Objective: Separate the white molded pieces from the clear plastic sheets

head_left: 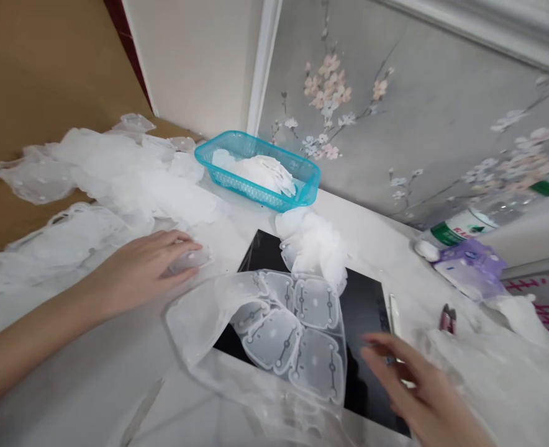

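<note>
My left hand (146,267) lies on the white table, fingers curled over a small translucent white plastic piece (191,259) beside a heap of similar sheets. My right hand (414,388), blurred by motion, hovers with fingers spread over the right edge of a black mat (362,304), holding nothing. A translucent plastic sheet of rounded-square pieces (286,332) is draped across the mat between both hands. A crumpled white wad (314,245) sits at the sheet's far end.
A teal basket (305,186) holding white cut pieces stands at the back by the floral wall. A pile of white plastic sheets (111,174) covers the left. Small pink snips (448,318), a purple packet (472,267) and a green-labelled bottle (461,230) lie at the right.
</note>
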Demonstrator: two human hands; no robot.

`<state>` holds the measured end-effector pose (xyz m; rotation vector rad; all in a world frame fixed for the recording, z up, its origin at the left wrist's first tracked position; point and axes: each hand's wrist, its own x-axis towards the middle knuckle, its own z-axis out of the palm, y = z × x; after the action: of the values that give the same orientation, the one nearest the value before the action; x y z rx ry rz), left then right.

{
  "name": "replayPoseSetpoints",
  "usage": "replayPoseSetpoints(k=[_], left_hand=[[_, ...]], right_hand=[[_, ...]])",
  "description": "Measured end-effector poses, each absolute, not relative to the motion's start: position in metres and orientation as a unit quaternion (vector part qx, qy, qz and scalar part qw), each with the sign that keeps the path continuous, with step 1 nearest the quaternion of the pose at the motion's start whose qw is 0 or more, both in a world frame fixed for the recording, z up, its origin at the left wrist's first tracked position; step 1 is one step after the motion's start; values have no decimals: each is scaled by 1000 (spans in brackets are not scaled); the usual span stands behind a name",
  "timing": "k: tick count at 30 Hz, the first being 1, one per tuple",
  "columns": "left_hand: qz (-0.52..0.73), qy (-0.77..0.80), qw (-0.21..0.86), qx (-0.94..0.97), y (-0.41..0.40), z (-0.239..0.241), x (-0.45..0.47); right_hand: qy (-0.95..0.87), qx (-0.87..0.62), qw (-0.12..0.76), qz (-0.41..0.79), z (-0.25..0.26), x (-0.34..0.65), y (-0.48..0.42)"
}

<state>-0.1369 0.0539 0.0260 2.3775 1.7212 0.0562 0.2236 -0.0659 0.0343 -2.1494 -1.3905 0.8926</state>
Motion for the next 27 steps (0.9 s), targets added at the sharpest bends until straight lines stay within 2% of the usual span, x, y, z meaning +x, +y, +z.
replayPoseSetpoints(k=[3, 8, 10, 14, 18, 27], left_hand=[[16, 574, 76, 815, 50, 26, -143], [43, 567, 95, 817, 36, 25, -146], [94, 578, 147, 797, 31, 26, -143], [247, 628, 356, 646, 27, 32, -140], [378, 596, 527, 473, 26, 34, -142], [353, 525, 596, 495, 6, 46, -128]], right_hand=[[-523, -734, 212, 379, 18, 195, -57], [-537, -717, 207, 394, 11, 199, -60], [-535, -721, 197, 394, 15, 205, -59], [-536, -730, 185, 382, 22, 213, -54], [-528, -742, 193, 365, 27, 215, -51], [-571, -686, 244, 379, 58, 173, -39]])
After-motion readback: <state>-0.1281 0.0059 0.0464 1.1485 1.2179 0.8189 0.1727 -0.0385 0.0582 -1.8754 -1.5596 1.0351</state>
